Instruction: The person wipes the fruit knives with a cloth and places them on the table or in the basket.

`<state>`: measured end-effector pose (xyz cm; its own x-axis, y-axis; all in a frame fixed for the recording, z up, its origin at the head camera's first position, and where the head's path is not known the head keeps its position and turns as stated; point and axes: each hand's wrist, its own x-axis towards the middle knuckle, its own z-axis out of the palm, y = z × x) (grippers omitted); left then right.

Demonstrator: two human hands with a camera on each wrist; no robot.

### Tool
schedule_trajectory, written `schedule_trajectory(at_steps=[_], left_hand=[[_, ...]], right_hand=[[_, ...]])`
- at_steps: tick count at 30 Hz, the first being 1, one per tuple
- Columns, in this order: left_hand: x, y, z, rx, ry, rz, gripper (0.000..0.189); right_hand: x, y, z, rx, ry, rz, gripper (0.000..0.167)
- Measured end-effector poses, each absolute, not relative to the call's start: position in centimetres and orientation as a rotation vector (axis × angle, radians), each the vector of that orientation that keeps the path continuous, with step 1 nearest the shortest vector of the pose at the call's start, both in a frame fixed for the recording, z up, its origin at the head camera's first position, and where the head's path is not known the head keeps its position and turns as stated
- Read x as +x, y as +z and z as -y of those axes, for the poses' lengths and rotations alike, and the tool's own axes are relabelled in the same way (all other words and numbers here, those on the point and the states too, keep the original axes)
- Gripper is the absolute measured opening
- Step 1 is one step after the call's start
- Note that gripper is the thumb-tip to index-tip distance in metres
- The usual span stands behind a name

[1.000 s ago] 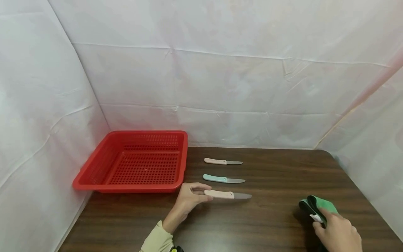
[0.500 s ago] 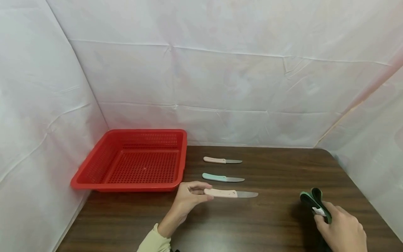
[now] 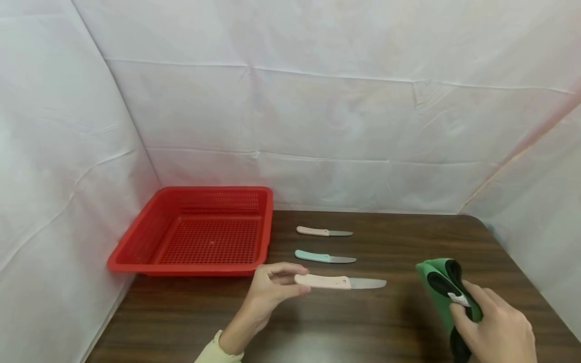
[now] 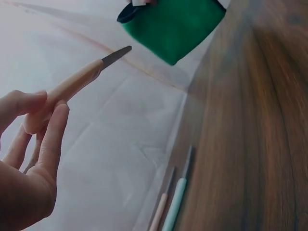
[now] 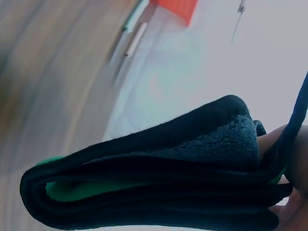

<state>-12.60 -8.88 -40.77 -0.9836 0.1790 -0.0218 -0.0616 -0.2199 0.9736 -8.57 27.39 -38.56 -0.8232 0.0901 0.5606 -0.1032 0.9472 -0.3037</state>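
Note:
My left hand pinches the handle end of a pink-handled knife between thumb and fingers. Its blade points right, and the left wrist view shows the knife raised off the table. On the right, my right hand grips a folded green cloth with dark edging and a white tag. Seen from the right wrist, the cloth's layered folds hide most of that hand. Cloth and blade are apart. Behind the held knife lie a mint-handled knife and another pink-handled knife, both pointing right.
A red plastic basket with a slotted bottom stands at the left back of the brown wooden table. White sheeting hangs behind and on both sides. The table's right edge slopes down near my right hand.
My left hand has lifted the pink-handled knife nearer, so it looks larger. My right hand has raised the cloth off the tabletop, and more of its green side shows.

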Motion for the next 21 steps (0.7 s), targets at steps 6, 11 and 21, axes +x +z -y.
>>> schedule_trajectory(at_steps=[6,11,21], left_hand=[[-12.0,-40.2,9.0,0.167,2.352,-1.851,0.037],[-11.6,-40.0,9.0,0.25,2.368,-1.782,0.039],[-10.5,-38.9,9.1,0.294,2.387,-1.731,0.038]], right_hand=[[-7.9,-36.8,-25.5,0.066,0.467,2.438,0.033],[-7.4,-35.5,-24.1,0.185,0.524,2.348,0.034],[-6.7,-33.9,-21.3,0.48,0.534,2.221,0.039]])
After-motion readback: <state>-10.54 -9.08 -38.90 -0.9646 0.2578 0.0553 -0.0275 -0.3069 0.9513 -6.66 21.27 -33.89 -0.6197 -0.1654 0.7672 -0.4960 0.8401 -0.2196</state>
